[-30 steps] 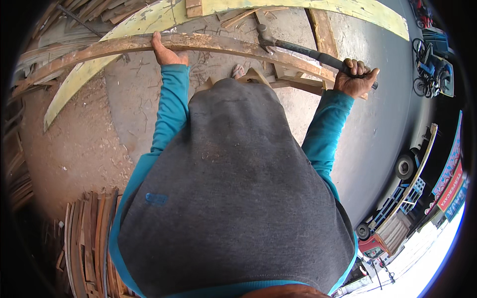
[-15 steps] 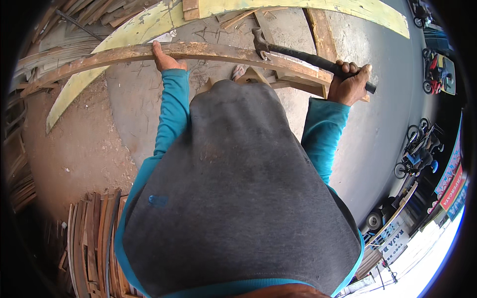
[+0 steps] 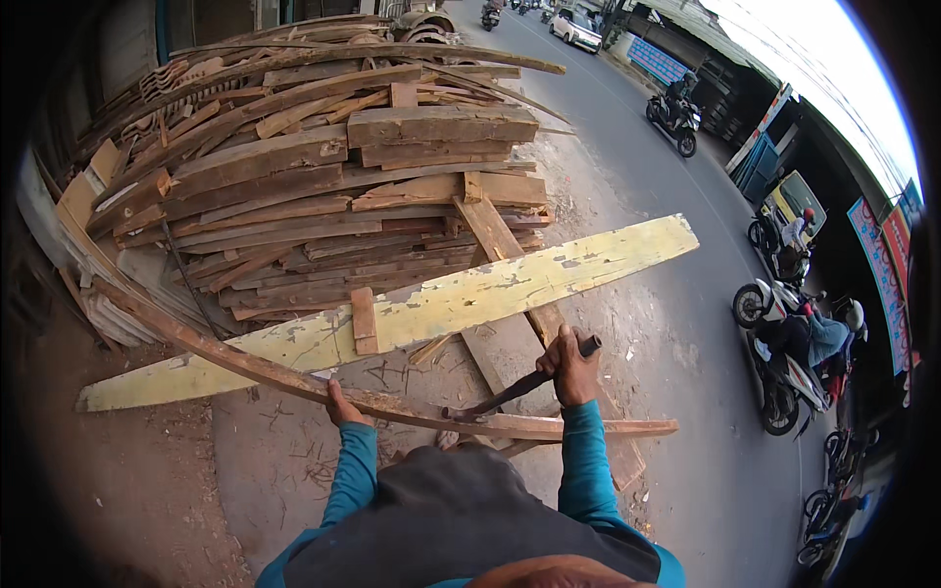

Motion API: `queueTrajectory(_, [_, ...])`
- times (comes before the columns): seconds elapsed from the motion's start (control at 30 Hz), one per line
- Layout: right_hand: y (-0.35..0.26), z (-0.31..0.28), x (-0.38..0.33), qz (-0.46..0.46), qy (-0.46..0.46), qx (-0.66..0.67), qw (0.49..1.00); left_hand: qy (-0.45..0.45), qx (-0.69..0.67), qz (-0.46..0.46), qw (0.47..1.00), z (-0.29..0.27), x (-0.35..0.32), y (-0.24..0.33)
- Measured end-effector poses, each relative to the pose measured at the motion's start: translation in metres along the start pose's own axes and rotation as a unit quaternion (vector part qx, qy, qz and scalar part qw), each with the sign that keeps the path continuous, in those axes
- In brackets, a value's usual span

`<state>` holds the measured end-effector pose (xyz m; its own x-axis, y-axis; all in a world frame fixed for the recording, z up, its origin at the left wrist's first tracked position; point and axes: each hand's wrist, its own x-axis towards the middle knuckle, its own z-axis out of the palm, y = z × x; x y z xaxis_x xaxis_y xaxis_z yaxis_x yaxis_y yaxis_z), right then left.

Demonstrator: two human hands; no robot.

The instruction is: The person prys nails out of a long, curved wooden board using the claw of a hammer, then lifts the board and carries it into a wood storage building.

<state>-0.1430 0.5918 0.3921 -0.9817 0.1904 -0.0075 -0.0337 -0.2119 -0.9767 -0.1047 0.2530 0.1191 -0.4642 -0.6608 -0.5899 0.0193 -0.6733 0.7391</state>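
A long, rough wooden beam (image 3: 412,408) crosses in front of me, its bend exaggerated by the lens. My left hand (image 3: 348,405) grips it left of its middle, the fingers partly hidden. In my right hand (image 3: 571,367) is a claw hammer (image 3: 517,391), the fist wrapped round the dark handle near its end. The hammer's head is at the beam's right half and seems to touch it; whether the claw has caught a nail I cannot make out. Beyond the beam lies a wide yellow board (image 3: 510,286) with peeling paint, a short wood block (image 3: 364,321) across it.
A large stack of old planks (image 3: 294,186) rises ahead on the left. A loose plank (image 3: 498,233) leans from it under the yellow board. Bent nails or scraps litter the ground. Along the road (image 3: 676,235) at right are motorcycles (image 3: 784,353) with riders and a white car (image 3: 575,29).
The view has tipped up, bringing the plank stack and road into sight. My right hand has raised the hammer's handle, and its head now sits against the beam. The left hand keeps its hold.
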Motion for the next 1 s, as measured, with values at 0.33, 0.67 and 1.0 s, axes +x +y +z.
queueTrajectory(0.33, [-0.012, 0.038, -0.016, -0.038, -0.013, 0.014, 0.999, -0.046, -0.085, -0.018, 0.995, 0.017, -0.026, 0.015])
queueTrajectory(0.67, [0.009, -0.028, -0.043, -0.135, 0.149, 0.181, 0.963, -0.204, -0.122, -0.051, 0.97, 0.002, -0.011, 0.022])
queueTrajectory(1.0, [0.029, -0.048, -0.086, -0.277, 0.241, 0.127, 0.921, -0.319, -0.148, -0.059, 0.934, 0.01, -0.027, 0.041])
